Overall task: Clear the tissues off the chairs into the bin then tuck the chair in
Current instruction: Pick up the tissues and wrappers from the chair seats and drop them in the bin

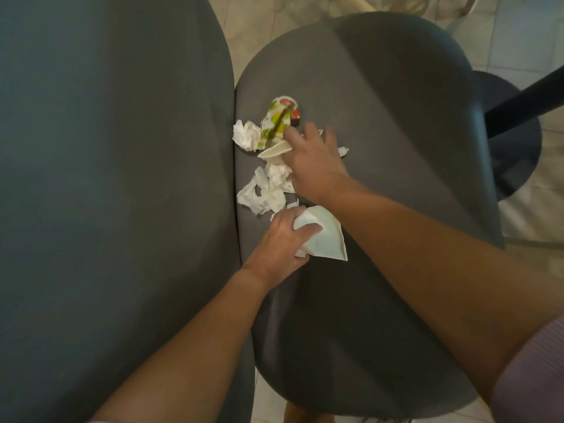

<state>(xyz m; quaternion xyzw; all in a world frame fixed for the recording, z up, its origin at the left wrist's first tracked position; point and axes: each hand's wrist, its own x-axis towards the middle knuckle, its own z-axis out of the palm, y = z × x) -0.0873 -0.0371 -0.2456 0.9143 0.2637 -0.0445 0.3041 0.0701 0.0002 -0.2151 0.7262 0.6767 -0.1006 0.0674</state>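
Observation:
On the dark grey chair seat (381,123) lie crumpled white tissues (268,190), one more crumpled tissue (245,135) near the seat's left edge, and a flattened printed paper cup (279,120). My left hand (280,242) is closed on a folded white napkin (326,236) at the middle of the seat. My right hand (314,160) lies over the litter, fingers curled on a cream paper piece (273,151) below the cup. A bit of tissue (343,151) shows past its knuckles. No bin is in view.
A second dark grey seat or table surface (116,178) abuts the chair on the left. A black pedestal base and pole (515,117) stand at the right on a pale tiled floor (518,35).

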